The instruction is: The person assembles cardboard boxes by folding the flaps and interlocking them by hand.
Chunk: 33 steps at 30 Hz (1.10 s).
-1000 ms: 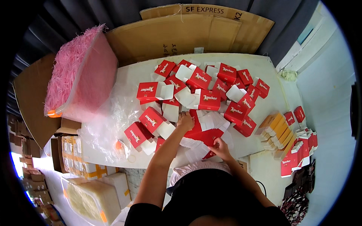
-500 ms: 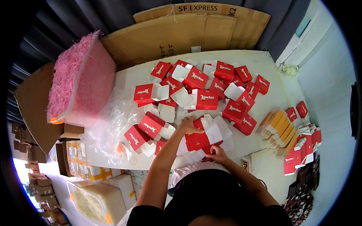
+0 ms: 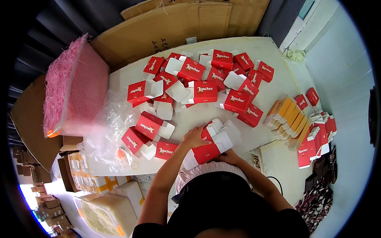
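Observation:
A stack of folded-flat red cartons (image 3: pixel 206 153) with white flaps is at the table's near edge, tilted against my body. My left hand (image 3: pixel 194 138) lies over its left side, thumb on the red face and fingers round the far edge. At its near right corner is my right hand (image 3: pixel 229 157), fingers bent in against the edge and partly hidden. Under the stack's right side shows a clear plastic sheet or bag (image 3: pixel 234 133). Just left of the stack lies a red box (image 3: pixel 166 150), with another opened-up red box (image 3: pixel 148 125) beyond it.
Many opened-up red boxes (image 3: pixel 205 91) are heaped over the table's far half. A bin of pink paper shred (image 3: pixel 65 87) stands far left, beside crumpled clear plastic (image 3: pixel 105 139). Yellow boxes (image 3: pixel 289 118) and more red cartons (image 3: pixel 306 154) are at the right.
The whole view has shifted, with table items now higher in it. The carton stack has come together and tilted up between my hands; my right hand has moved in behind its near edge.

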### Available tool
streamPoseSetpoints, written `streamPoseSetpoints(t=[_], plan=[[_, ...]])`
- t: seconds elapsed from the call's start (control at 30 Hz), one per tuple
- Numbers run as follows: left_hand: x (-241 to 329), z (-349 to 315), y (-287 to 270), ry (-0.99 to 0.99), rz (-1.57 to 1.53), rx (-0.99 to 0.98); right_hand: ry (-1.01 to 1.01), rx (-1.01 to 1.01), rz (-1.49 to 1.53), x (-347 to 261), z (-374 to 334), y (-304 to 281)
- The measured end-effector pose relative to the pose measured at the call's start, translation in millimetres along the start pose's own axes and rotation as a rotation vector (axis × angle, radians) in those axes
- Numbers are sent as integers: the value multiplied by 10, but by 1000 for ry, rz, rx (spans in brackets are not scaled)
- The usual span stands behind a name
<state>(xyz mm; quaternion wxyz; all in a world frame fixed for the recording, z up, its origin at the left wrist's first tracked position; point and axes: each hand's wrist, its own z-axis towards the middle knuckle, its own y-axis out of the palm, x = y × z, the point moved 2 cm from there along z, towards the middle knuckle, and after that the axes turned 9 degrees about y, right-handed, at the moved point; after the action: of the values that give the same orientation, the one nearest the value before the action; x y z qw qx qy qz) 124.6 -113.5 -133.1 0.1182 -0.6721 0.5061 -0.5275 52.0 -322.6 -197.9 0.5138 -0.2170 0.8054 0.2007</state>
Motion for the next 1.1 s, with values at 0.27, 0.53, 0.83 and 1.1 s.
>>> streamPoseSetpoints(t=[0.27, 0.53, 0.83, 1.1], plan=[[78, 20, -164, -95, 83, 49, 23, 229, -530, -122, 45, -79], [402, -435, 102, -23, 378, 126, -301, 494, -790, -1035, -328, -6], [490, -488, 153, -7, 361, 280, 38, 256, -664, -700, 137, -50], [523, -521, 123, -24, 346, 301, -27, 529, -704, -842, 176, -2]])
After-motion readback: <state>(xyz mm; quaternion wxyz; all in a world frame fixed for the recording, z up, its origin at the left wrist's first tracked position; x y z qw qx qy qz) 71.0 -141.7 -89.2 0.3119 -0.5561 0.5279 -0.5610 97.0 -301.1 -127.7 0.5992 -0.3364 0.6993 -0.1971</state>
